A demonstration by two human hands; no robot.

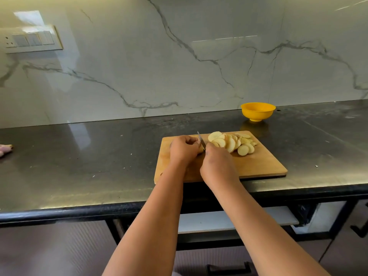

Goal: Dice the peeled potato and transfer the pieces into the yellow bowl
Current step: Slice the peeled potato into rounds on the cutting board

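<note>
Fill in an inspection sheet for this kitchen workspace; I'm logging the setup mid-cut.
Surface: dark counter, wooden cutting board near its front edge.
Job's things: potato slices piled on the board; yellow bowl behind it, contents hidden.
Clutter: small pale object at the far left.
Grips: left hand holds the uncut potato end; right hand grips the knife.
Cables: nothing seen.
Surroundings: marble backsplash, switch panel.

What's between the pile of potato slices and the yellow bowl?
Head view: only the cutting board's far edge and bare dark countertop separate the potato slices from the yellow bowl.
</note>
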